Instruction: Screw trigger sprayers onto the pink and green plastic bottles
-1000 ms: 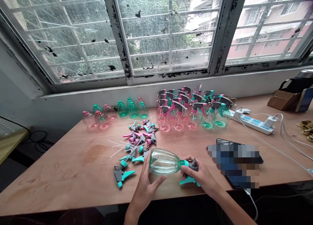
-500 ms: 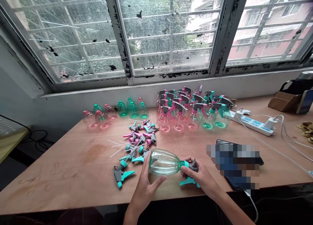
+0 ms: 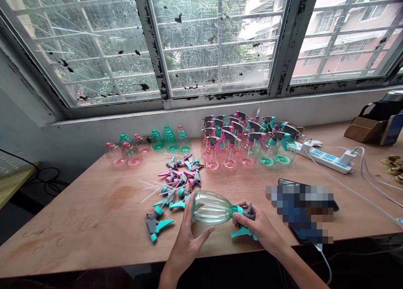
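Over the near counter, the left hand, fingers curved loosely round the bottle, should stop it spinning so the sprayer at its right end threads straight under the right hand, whose fingers grip it closely.

From here, R hand hides pt of spray head; L hand partly hid behind bottle. Phone mostly pixelated, can't read. Back-row sprayers half-hid by front ones. Tan stuff, far R, cut off, can't ID.
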Motion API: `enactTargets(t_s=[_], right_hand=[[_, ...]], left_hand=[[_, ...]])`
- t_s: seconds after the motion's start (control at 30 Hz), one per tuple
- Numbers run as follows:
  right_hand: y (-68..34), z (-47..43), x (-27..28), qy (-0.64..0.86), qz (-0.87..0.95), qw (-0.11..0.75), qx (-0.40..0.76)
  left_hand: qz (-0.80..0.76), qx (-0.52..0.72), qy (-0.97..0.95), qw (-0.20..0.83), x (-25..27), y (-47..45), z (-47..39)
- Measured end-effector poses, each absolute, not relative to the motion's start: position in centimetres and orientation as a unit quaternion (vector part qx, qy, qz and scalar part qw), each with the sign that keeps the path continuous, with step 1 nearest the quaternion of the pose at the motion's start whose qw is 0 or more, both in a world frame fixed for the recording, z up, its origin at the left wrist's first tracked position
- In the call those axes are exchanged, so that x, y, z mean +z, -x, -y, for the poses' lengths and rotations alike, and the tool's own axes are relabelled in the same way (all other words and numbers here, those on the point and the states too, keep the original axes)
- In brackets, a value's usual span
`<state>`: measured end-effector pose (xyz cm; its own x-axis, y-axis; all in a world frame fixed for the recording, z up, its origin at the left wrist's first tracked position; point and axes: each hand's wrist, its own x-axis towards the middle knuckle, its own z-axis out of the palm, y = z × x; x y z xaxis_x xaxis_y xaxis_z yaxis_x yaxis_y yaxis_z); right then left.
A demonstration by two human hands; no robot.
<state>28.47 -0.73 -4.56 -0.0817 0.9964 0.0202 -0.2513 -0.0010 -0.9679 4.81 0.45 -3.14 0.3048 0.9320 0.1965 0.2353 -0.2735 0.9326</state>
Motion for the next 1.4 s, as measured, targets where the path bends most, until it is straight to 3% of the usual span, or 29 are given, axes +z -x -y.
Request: enactTargets(t_s=[0.2, 1.1, 1.4], right_hand=[[-28.47, 0.77, -4.34, 0.414, 0.464, 0.531, 0.576], [-28.46, 0.70, -4.04, 0.403, 0.451, 0.539, 0.586], [-28.35, 0.71, -3.99, 0.408, 0.467, 0.529, 0.579]], left_hand=[[-0.434, 0.418, -0.650, 0.462, -3.33, -4.73, -0.47], [-0.427, 0.413, -0.684, 0.423, -3.16, -4.72, -0.54], [-0.437, 0.419, -0.656, 0.451, -3.71, -4.54, -0.57]])
